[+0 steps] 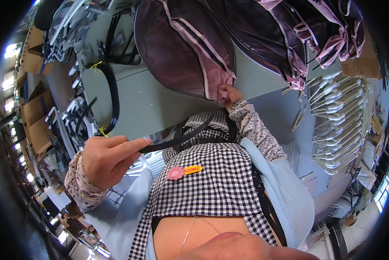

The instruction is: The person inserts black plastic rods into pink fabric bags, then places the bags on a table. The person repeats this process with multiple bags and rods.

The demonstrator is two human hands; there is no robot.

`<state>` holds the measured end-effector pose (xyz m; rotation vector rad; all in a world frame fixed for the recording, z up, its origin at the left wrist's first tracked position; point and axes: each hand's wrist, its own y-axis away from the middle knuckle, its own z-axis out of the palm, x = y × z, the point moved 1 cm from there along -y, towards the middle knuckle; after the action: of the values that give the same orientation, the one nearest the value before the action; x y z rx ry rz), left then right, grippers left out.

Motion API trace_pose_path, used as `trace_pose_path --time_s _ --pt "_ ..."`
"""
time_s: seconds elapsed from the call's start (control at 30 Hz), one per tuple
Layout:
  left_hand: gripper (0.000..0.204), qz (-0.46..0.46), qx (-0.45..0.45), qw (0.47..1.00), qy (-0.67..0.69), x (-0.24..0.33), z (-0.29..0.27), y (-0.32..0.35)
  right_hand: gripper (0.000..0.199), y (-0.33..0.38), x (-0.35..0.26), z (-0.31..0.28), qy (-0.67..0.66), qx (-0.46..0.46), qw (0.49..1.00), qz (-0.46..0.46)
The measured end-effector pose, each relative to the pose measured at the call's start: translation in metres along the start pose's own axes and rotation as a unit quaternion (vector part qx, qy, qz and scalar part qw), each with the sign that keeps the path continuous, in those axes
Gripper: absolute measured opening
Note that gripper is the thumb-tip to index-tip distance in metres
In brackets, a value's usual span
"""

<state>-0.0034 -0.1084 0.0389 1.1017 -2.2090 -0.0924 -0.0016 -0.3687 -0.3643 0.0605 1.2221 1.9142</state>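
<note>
My left hand (110,160) is closed around one end of a narrow, flat black strip (173,143), its forefinger stretched along it. The strip bows across in front of my checked apron and rises toward my right hand (231,94). That hand pinches the gathered pink lower corner of a dark, see-through fabric piece (177,52). This rounded piece has pink bands and black piping, and it lies on the green-grey table (138,104). Whether the strip's far end enters the fabric is hard to see.
Left on the table lies a curved black bundle of strips (115,93) with yellow ties. More dark fabric pieces with pink trim (272,43) lie at the far right. Many white-tipped rods (337,117) hang right of the table; cardboard boxes (38,117) stand at the left.
</note>
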Motion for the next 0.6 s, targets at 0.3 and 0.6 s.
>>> trace_pose_path --time_s 0.3,0.6 --pt "0.029 0.018 -0.084 0.971 -0.224 0.082 0.009 -0.044 0.017 -0.013 0.009 -0.009 0.062 -0.016 0.998 -0.004" --pt "0.029 0.081 -0.103 0.953 -0.273 0.113 0.011 -0.070 0.020 0.001 -0.007 -0.004 -0.091 -0.172 0.980 0.029"
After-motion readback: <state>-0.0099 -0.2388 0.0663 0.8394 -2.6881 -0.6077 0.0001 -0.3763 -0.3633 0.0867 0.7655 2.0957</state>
